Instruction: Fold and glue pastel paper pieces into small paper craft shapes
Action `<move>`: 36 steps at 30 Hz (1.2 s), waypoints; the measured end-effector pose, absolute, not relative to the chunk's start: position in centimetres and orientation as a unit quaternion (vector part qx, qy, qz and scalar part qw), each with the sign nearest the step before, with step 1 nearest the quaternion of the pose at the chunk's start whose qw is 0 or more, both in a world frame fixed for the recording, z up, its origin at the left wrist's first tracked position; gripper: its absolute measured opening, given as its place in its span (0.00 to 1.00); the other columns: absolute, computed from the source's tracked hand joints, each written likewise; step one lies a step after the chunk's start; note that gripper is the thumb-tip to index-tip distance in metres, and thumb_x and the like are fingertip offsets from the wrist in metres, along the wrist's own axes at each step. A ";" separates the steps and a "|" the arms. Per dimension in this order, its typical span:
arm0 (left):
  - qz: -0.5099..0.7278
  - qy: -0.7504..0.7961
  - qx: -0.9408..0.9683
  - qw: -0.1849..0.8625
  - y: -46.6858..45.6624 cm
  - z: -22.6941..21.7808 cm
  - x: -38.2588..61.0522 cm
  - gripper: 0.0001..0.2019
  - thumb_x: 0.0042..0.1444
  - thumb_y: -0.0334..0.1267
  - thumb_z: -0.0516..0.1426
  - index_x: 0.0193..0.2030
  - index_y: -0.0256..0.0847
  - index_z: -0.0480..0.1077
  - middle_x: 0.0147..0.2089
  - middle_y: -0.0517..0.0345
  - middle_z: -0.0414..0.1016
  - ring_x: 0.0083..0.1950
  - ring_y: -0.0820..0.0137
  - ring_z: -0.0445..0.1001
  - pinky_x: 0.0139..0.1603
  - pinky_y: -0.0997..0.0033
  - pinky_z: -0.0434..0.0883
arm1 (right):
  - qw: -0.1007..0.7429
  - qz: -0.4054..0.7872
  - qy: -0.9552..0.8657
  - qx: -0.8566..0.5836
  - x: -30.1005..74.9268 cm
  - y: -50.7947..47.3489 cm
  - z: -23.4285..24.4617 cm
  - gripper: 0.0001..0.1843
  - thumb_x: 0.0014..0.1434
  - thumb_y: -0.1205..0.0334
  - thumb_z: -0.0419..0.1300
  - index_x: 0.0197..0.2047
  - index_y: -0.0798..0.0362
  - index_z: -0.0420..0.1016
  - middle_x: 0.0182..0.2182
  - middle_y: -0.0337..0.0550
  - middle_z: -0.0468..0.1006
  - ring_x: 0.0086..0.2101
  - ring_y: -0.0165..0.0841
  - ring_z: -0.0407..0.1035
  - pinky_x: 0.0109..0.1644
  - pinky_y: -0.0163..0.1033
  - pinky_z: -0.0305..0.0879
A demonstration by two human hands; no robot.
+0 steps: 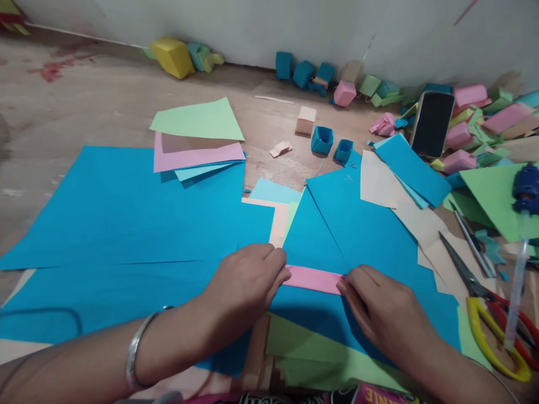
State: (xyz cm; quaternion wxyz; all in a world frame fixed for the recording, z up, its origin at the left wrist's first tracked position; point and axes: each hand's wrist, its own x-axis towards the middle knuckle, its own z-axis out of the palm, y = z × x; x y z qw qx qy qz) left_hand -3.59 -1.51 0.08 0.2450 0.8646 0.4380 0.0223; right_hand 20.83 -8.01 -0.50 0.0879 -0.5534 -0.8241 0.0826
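Note:
A narrow pink paper strip (314,279) lies across a blue sheet (357,235) in front of me. My left hand (246,280), with a silver bangle on its wrist, pinches the strip's left end with curled fingers. My right hand (381,311) presses its fingertips on the strip's right end, fingers held together. Both hands rest on the blue paper.
Large blue sheets (122,213) cover the floor at left, with green and pink sheets (197,137) stacked behind. Scissors with yellow and red handles (484,303) lie at right beside a blue-capped glue bottle (522,235). A phone (432,123) leans among folded paper boxes (322,139) near the wall.

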 end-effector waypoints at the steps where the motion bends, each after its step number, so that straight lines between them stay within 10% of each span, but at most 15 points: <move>1: 0.017 0.441 0.863 0.248 -1.5 0.1 -3.6 0.10 0.65 0.38 0.52 0.34 0.38 0.69 0.35 0.53 0.73 0.36 0.65 0.69 0.35 0.66 0.60 | 0.091 0.082 -0.823 -0.554 20.8 -8.0 -0.5 0.15 0.68 0.60 0.49 0.28 0.49 0.58 0.22 0.36 0.61 0.21 0.31 0.57 0.26 0.37 0.45; 17: -0.020 0.449 0.856 0.255 -1.2 0.6 -4.0 0.11 0.65 0.41 0.50 0.36 0.39 0.67 0.35 0.54 0.72 0.35 0.66 0.67 0.32 0.68 0.56 | 0.069 0.082 -0.777 -0.620 22.0 -7.5 -1.1 0.24 0.67 0.41 0.45 0.29 0.51 0.62 0.16 0.33 0.68 0.16 0.30 0.66 0.21 0.35 0.41; 26: 0.069 0.211 0.964 0.147 -1.1 0.7 -4.0 0.12 0.64 0.32 0.52 0.53 0.46 0.69 0.39 0.57 0.73 0.39 0.66 0.67 0.35 0.68 0.60 | 0.075 0.022 -0.844 -0.531 21.4 -7.4 0.5 0.15 0.68 0.63 0.50 0.32 0.53 0.74 0.26 0.43 0.71 0.28 0.33 0.63 0.30 0.39 0.49; 31: 0.007 0.185 0.979 0.086 -1.5 1.1 -3.0 0.10 0.61 0.29 0.54 0.48 0.41 0.70 0.36 0.58 0.73 0.35 0.66 0.67 0.34 0.63 0.61 | 0.068 0.010 -0.915 -0.396 20.2 -8.0 0.8 0.16 0.66 0.69 0.49 0.54 0.57 0.71 0.35 0.46 0.74 0.33 0.37 0.63 0.36 0.43 0.53; 36: -0.004 0.204 0.978 0.054 -2.4 1.4 -2.5 0.11 0.59 0.27 0.54 0.47 0.41 0.70 0.36 0.58 0.71 0.34 0.65 0.66 0.33 0.62 0.60 | 0.063 0.031 -0.911 -0.407 19.6 -8.7 0.9 0.17 0.62 0.75 0.49 0.53 0.61 0.70 0.33 0.44 0.73 0.32 0.37 0.61 0.36 0.44 0.53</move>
